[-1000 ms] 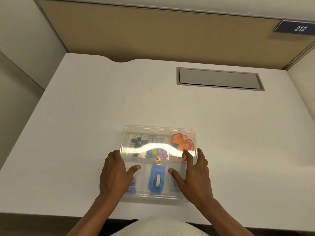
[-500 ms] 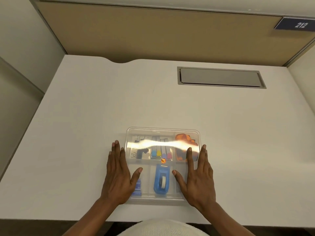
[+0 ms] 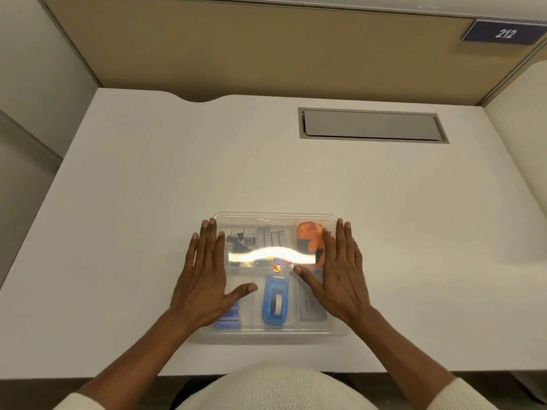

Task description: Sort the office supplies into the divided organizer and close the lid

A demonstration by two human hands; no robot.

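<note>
Bright, even overhead light on the white desk [image 3: 148, 202]. A wavy white glare streak crosses the clear lid [image 3: 275, 221], running between the two flat hands and washing out what lies beneath. Shadows soft. Wide-angle bending bows the edges. Slight overall softness.

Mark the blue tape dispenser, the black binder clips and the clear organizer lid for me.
blue plastic tape dispenser [image 3: 274, 303], head view, middle of its body beside the tape roll.
black metal binder clips [image 3: 238, 241], head view, on the cluster's middle.
clear plastic organizer lid [image 3: 275, 216], head view, bare far rim.
</note>
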